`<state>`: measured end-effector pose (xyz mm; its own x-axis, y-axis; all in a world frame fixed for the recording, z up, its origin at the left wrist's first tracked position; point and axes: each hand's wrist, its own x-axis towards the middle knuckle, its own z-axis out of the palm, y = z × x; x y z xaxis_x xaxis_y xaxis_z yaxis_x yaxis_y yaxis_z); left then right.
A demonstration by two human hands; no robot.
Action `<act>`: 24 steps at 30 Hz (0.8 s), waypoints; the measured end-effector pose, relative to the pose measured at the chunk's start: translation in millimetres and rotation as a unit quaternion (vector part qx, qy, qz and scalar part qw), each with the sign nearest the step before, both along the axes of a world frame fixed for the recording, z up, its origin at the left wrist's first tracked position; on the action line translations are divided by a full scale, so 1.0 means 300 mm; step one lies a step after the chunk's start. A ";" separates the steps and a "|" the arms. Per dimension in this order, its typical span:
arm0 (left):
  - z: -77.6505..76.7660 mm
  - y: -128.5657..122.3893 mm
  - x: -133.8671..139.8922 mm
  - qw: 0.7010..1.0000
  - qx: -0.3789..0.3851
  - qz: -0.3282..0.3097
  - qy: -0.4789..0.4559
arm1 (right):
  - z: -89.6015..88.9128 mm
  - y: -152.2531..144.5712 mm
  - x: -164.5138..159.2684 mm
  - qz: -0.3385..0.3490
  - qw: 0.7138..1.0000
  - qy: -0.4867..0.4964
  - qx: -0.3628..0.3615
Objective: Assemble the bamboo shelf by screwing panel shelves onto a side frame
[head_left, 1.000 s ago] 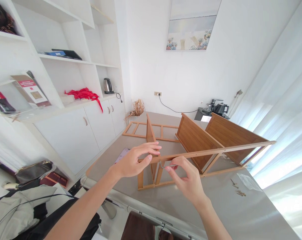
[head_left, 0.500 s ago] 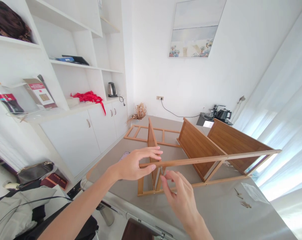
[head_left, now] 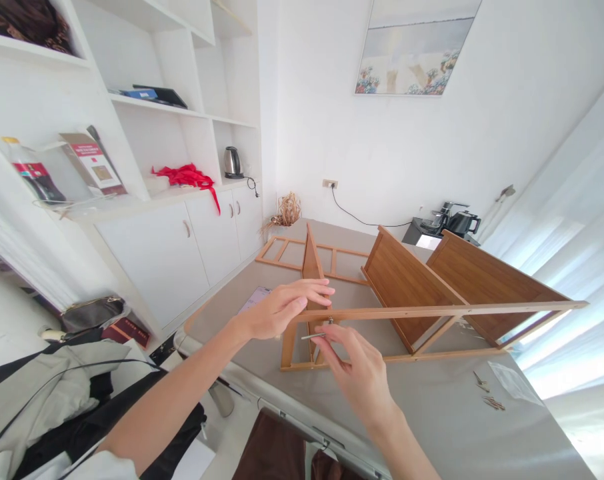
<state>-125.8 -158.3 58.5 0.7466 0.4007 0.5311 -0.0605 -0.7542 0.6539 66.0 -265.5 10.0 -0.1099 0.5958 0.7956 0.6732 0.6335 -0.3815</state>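
Observation:
A wooden shelf frame [head_left: 432, 311] lies on its side on the table, with brown shelf boards standing up from it. My left hand [head_left: 285, 307] rests at the near rail and the end shelf board [head_left: 312, 257], its fingers stretched out and holding nothing. Just below the rail, my right hand [head_left: 357, 363] pinches a thin metal hex key [head_left: 309, 336] between thumb and fingers. The key lies roughly level and points left. A small metal bolt head [head_left: 331, 321] shows at the rail beside my right fingertips. Whether the key sits in it, I cannot tell.
Loose screws [head_left: 493, 403] and a clear plastic bag [head_left: 516, 383] lie on the grey table [head_left: 432, 413] at right. A wooden ladder-like frame [head_left: 349, 263] lies flat behind. A phone-like flat item [head_left: 255, 299] is left of my hand. A brown chair [head_left: 272, 447] stands at the front edge.
The hex key has swung from nearly upright to roughly level, pointing left, in my right hand. My left hand stays at the rail. The whole view has shifted slightly.

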 end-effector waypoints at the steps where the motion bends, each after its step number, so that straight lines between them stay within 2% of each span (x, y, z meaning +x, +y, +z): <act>1: -0.002 0.001 0.000 1.000 0.003 0.001 -0.002 | 0.014 0.004 0.005 -0.014 0.999 -0.031 0.028; 4: -0.004 -0.001 0.000 1.000 0.011 0.008 -0.003 | 0.051 0.017 0.008 -0.060 0.989 -0.095 0.092; 8: -0.005 -0.007 0.001 1.000 0.018 0.014 -0.003 | 0.067 0.029 -0.012 -0.084 0.987 -0.092 0.104; 12: -0.010 -0.007 0.001 1.000 0.015 0.015 -0.007 | 0.073 0.027 -0.034 -0.105 0.993 -0.011 0.061; 19: -0.012 -0.004 -0.005 1.000 0.019 0.019 0.012 | 0.092 -0.008 -0.019 -0.110 0.985 0.107 -0.078; 24: 0.001 -0.006 -0.014 0.999 0.039 0.006 0.021 | 0.090 -0.015 0.034 -0.091 0.989 0.092 -0.066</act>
<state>-129.9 -160.1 59.0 0.7637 0.3686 0.5301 -0.0246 -0.8038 0.5944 76.2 -270.1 37.0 0.1474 0.6925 0.7062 0.6830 0.4451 -0.5791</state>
